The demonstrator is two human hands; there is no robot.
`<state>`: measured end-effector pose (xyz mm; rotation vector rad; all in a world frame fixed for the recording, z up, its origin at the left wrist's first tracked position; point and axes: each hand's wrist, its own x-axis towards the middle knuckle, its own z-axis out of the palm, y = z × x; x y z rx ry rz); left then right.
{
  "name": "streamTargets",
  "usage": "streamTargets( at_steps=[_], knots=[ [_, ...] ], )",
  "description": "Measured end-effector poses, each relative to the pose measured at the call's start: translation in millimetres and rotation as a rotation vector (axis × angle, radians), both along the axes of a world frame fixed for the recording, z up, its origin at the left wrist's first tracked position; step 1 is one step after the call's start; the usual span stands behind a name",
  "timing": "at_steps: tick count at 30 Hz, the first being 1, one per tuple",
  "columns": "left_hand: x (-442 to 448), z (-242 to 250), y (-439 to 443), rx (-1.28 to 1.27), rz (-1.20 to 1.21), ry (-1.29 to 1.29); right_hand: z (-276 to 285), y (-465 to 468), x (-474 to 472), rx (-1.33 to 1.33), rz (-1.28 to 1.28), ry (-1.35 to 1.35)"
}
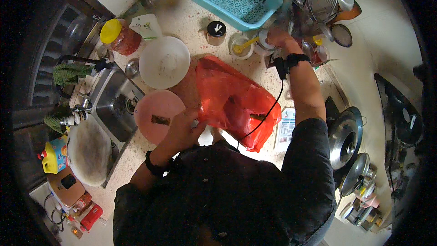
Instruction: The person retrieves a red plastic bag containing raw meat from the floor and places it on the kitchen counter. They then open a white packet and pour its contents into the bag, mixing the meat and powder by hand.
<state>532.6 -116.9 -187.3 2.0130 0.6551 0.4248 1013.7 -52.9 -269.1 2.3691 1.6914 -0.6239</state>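
A red plastic bag [235, 99] lies on the speckled counter in front of me. My left hand [182, 128] is at the bag's lower left edge, over the rim of a pink round basin or lid [158, 109]; whether its fingers pinch the bag is unclear. My right hand [281, 38] reaches to a glass jar [264, 42] with a pale lid and has its fingers at the top. Just left of that jar stands an open container [240, 48] with a yellow spoon [248, 43] in it. A black-lidded jar [216, 32] is farther left.
A blue plastic basket [235, 1] stands at the back. A white bowl [164, 62], a yellow-lidded jar [119, 37] and a steel sink [117, 104] are on the left. Lidded pans [344, 143] sit at the right. A black cable hangs from my right wrist across the bag.
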Motion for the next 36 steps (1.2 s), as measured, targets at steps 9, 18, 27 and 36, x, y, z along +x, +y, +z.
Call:
streamTargets(
  at_steps=[9, 18, 27, 36],
  knots=[
    [12, 18, 2, -0.117, 0.094, -0.030, 39, -74, -28, 0.609, -1.048, 1.125],
    [7, 68, 19, -0.462, -0.135, 0.006, 65, -219, -176, 0.887, -0.896, 2.026],
    [9, 33, 42, -1.262, -0.463, -0.169, 30, -227, -307, 0.542, -1.059, 1.353],
    [23, 41, 34, -1.204, -0.495, -0.333, 35, -237, -341, 0.704, -0.775, 0.983]
  ],
)
